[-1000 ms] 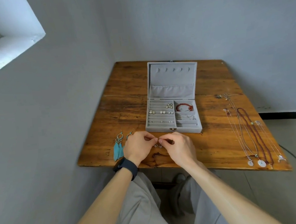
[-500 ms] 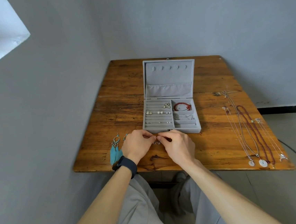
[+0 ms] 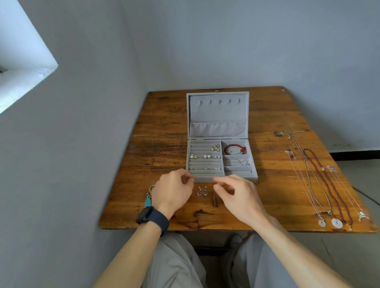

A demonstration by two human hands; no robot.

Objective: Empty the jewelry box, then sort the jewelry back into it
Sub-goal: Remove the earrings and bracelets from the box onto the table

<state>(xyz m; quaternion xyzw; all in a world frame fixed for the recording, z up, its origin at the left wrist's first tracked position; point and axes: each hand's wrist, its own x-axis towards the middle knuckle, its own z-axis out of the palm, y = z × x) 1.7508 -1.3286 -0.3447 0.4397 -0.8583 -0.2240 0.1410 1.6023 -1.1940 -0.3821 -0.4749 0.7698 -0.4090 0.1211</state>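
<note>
Just short of the near wall of the jewelry box (image 3: pixel 220 161), both hands hover over the table with fingers loosely curled and nothing visibly gripped: the left hand (image 3: pixel 173 190), a dark watch (image 3: pixel 151 217) on its wrist, sits toward the table's left edge, and the right hand (image 3: pixel 236 194) is beside it, thumb and forefinger a little apart. Between them, on the bare wood near the front edge, lies a pair of small dangling earrings (image 3: pixel 201 192), side by side and touched by neither hand. Half hidden behind the left wrist, a turquoise feather earring (image 3: pixel 148 199) rests close to the left edge. The box stands open at the middle of the wooden table (image 3: pixel 269 182), lid upright; its ring rolls on the left already carry several small studs and pearls, and a red bracelet (image 3: pixel 234 149) fills the far right compartment, with a fine chain in the one nearer. Along the right edge several necklaces (image 3: pixel 323 184) lie stretched out, their pendants at the front corner. By my reading the sorting is partly done and this pair goes in next. The risks look plain: such small pieces could slip from a pinch and skid off the front edge, a sleeve or wrist could sweep the feather earring off, and the thin chains may tangle if lifted together.
</note>
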